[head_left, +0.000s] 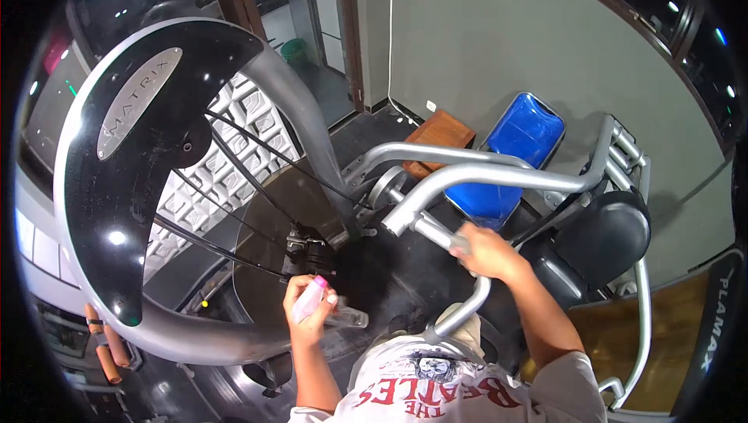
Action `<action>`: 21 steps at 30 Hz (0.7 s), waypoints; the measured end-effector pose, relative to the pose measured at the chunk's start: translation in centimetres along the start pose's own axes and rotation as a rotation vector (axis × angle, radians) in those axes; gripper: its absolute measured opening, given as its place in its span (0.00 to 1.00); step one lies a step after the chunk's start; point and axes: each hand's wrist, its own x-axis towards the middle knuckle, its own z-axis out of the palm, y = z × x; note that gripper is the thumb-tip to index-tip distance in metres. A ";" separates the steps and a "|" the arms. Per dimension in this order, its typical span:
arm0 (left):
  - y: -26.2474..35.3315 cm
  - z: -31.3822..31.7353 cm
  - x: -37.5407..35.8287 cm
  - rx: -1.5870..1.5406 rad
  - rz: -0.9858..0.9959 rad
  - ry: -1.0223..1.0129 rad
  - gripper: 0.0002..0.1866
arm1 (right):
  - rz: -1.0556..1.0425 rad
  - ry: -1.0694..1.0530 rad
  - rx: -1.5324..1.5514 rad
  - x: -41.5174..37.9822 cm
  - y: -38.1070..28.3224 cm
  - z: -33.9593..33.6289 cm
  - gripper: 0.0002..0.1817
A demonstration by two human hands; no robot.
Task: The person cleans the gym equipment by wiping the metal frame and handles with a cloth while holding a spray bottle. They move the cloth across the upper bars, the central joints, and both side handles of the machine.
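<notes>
My left hand [305, 326] is wrapped around a small pale pink bottle [310, 298] with a brighter pink top. It is held in front of the weight machine's cables. My right hand [492, 254] curls over a silver bar [435, 230] of the machine, slightly smeared by motion. A greyish patch shows under its fingers, and I cannot tell whether this is a cloth or part of the handle. Below that hand, a bent silver tube [467, 306] curves down toward my lap.
A large black and silver frame [167, 150] marked MATRIX rises at the left. Behind the silver arms are a blue padded seat [528, 131] and a brown wooden box [442, 139]. A black padded seat [604, 240] stands at right, near a PLAMAX board [705, 329].
</notes>
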 end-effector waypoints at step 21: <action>-0.2 -2.4 -0.8 0.184 0.023 0.135 0.17 | -0.036 0.226 -0.083 -5.3 0.6 2.0 0.30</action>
